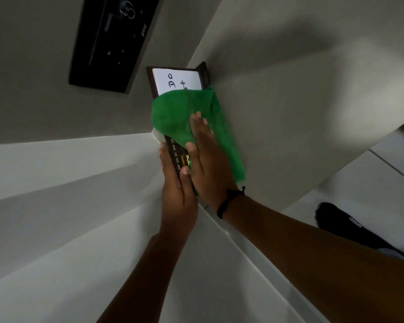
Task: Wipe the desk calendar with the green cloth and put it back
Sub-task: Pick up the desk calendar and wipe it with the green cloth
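Observation:
The desk calendar (176,80) is a dark brown wooden stand with a white handwritten card at its far end and month names printed along its near edge. My left hand (176,185) grips that near edge, thumb on the printed strip. The green cloth (173,113) lies draped over the middle of the calendar. My right hand (204,157) presses flat on the cloth, fingers spread, with a black cord around the wrist. The cloth hides the calendar's middle part.
A pale beige surface (289,136) lies under and to the right of the calendar. White ledges (56,206) run along the left. A black framed panel (112,40) hangs on the wall at the back left. A foot in a black sock (341,220) stands on the tiled floor at right.

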